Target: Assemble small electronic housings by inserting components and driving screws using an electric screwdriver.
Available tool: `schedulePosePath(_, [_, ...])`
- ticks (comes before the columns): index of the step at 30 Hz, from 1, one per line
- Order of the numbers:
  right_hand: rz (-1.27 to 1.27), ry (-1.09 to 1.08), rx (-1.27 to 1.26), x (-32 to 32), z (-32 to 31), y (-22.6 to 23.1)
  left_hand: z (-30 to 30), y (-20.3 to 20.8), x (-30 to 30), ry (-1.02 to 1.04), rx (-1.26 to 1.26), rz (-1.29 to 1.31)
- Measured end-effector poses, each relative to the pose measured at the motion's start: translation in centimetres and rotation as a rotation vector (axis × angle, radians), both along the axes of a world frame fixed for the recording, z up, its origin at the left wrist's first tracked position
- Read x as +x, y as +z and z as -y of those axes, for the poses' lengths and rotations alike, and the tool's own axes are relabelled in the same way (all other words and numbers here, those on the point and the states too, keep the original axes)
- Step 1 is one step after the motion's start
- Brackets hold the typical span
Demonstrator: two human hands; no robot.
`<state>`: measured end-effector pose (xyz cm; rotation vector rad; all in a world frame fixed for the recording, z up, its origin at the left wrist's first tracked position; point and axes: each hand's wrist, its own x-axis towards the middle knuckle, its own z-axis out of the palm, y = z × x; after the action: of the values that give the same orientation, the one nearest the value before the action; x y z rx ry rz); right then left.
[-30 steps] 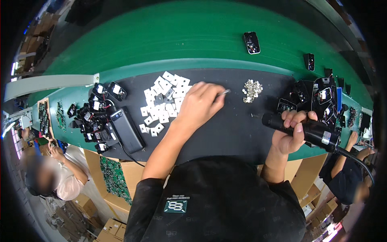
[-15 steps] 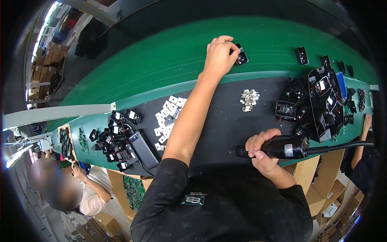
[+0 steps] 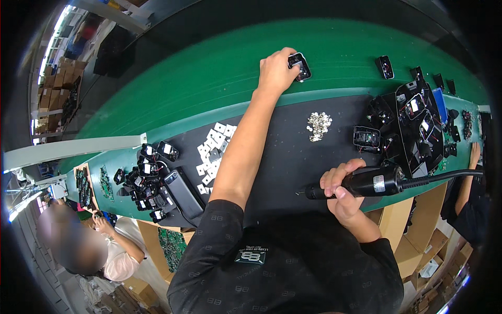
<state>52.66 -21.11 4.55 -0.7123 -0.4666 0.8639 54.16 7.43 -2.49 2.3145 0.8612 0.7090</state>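
Observation:
My left hand (image 3: 278, 72) reaches out over the green surface, its fingers and thumb closed on the left edge of a small black plastic housing (image 3: 299, 67). That housing lies with its open side up, and some of its inside shows. Closer to my body, my right hand (image 3: 342, 191) is wrapped round a black corded electric screwdriver (image 3: 374, 182), whose thin bit points left over the dark mat (image 3: 282, 157). A pile of small silvery metal parts (image 3: 318, 126) lies on the mat between my hands.
White square pieces (image 3: 212, 154) are scattered left of my forearm, beside a black rectangular device (image 3: 184, 193) and a heap of black housings (image 3: 149, 178). At right stands a black bin (image 3: 413, 125) of housings; one housing (image 3: 384, 67) lies on the green surface. People work at both sides.
My left hand and the housing under it have shifted slightly left, and more of the housing's inside shows. My right hand keeps hold of the screwdriver. The whole view has shifted a little.

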Motion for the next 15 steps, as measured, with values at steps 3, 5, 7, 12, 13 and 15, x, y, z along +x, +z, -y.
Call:
schedulePosePath(3, [-0.003, 0.006, -0.003, 0.0, 0.0, -0.1, 0.5, 1.3, -2.1, -0.036, -0.019, -0.019])
schedulePosePath(5, [-0.012, 0.014, -0.012, 0.1, 0.0, 0.0, 2.4, 3.0, -5.0, -0.034, -0.091, 0.017])
schedulePosePath(7, [-0.012, -0.007, -0.018, 0.3, -0.2, 0.0, 4.8, 4.0, -8.1, -0.055, -0.078, 0.033])
schedulePosePath(12, [0.006, 0.007, -0.029, 0.9, -0.9, 0.1, 10.4, 4.1, -14.8, -0.110, -0.113, -0.115])
schedulePosePath(13, [0.022, -0.004, -0.044, 1.0, -1.1, 0.4, 11.2, 3.8, -15.5, -0.127, -0.112, -0.129])
schedulePosePath(15, [0.024, -0.038, -0.022, 1.3, -1.7, 1.0, 12.4, 4.1, -16.2, -0.135, -0.313, -0.130])
